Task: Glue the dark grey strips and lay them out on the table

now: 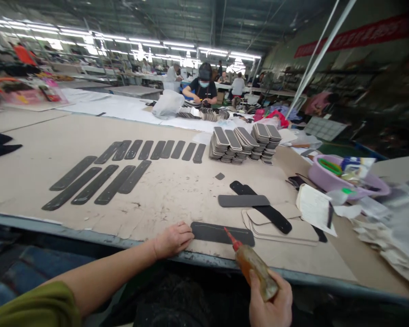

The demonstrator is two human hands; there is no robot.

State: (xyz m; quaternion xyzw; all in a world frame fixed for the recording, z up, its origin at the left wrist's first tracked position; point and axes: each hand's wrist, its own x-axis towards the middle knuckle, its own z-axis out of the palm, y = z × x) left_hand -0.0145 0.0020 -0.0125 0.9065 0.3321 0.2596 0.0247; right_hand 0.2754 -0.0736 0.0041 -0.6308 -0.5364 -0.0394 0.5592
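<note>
My right hand [271, 299] is wrapped round a squeeze glue bottle [257, 270] with amber contents and a red nozzle. The nozzle tip points at a dark grey rounded strip [211, 232] lying flat by the table's near edge. A thin pale line of glue runs along the strip's upper side. At the strip's left end my left hand [174, 240] is closed, its fingertips holding that end against the table. Just beyond lie another grey strip [243, 200], a black strip [272, 215] beneath it, and beige rounded panels [286, 229].
Several glossy dark strips [94, 184] lie in two rows at left. Stacks of beige-edged pieces [238, 145] stand farther back. A purple basin [347, 179] with packets sits at right near papers [315, 206]. Across the table a co-worker [204, 88] handles a pile of pieces.
</note>
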